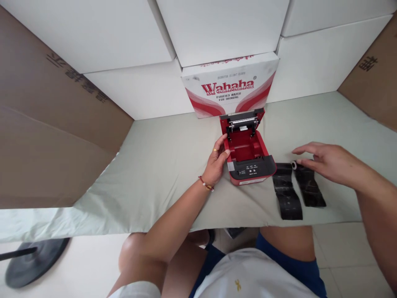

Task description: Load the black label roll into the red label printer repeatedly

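Note:
A small red and black printer (248, 159) stands on the table with its lid tipped back and its red paper bay bare. My left hand (217, 161) rests against the printer's left side, thumb on its edge, fingers loosely curved. My right hand (325, 159) hovers palm down with fingers stretched over a small white roll core (293, 165) and the top of a black strip (308, 186). A second black strip (287, 192) lies flat beside it, nearer the printer.
A pale green cloth (161, 174) covers the table. A Wahaha water carton (231, 87) stands right behind the printer, with white boxes (130, 45) stacked around it. Brown cardboard (40, 124) walls the left and far right. A black round base (34, 260) sits on the floor.

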`<state>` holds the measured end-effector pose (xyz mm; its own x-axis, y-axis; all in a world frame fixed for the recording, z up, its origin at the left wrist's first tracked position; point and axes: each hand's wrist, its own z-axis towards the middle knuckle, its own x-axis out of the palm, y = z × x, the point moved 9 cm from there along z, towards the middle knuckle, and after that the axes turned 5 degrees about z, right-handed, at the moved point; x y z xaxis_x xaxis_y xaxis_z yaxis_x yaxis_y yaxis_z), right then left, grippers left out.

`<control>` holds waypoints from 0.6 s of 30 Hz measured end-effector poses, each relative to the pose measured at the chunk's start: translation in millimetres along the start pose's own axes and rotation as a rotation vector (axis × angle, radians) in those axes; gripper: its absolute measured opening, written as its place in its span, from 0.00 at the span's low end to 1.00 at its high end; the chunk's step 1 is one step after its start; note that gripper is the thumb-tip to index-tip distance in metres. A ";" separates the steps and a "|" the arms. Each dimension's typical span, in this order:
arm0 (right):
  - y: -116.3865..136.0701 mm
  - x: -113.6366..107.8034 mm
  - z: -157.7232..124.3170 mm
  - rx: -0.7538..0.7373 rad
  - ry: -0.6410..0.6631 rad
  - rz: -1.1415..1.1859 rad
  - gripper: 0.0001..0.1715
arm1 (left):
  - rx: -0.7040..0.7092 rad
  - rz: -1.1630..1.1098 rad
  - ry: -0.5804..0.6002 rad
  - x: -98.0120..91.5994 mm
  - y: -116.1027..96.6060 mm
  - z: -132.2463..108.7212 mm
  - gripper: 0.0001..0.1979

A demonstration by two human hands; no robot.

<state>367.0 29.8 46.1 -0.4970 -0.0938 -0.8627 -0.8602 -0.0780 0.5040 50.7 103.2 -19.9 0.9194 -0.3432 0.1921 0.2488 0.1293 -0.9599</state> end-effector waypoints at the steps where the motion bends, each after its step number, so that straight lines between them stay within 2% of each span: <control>1: 8.2 3.5 -0.4 -0.029 -0.014 0.042 0.21 | -0.002 -0.001 0.002 0.1 -0.2 0.1 0.33; 4: 20.0 20.4 1.0 -0.057 0.022 0.100 0.21 | -0.006 -0.002 0.001 0.0 -1.2 0.4 0.33; 8: 14.5 41.6 5.9 -0.039 0.091 0.162 0.23 | -0.019 -0.028 -0.009 -0.4 -1.0 0.0 0.33; 11: 11.4 48.4 7.6 -0.041 0.141 0.230 0.24 | -0.015 -0.027 -0.011 -0.4 -1.2 -0.6 0.33; 15: 10.8 53.7 9.7 -0.026 0.202 0.142 0.26 | -0.020 -0.030 -0.019 -0.7 -1.0 -1.0 0.33; 18: 18.1 58.9 10.8 -0.047 0.225 0.051 0.23 | -0.020 -0.037 -0.016 -0.1 -1.7 -1.1 0.33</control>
<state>320.8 33.5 3.9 -0.4967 -0.3171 -0.8079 -0.8258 -0.1136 0.5524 49.8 102.0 -18.5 0.9144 -0.3326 0.2309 0.2770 0.0978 -0.9559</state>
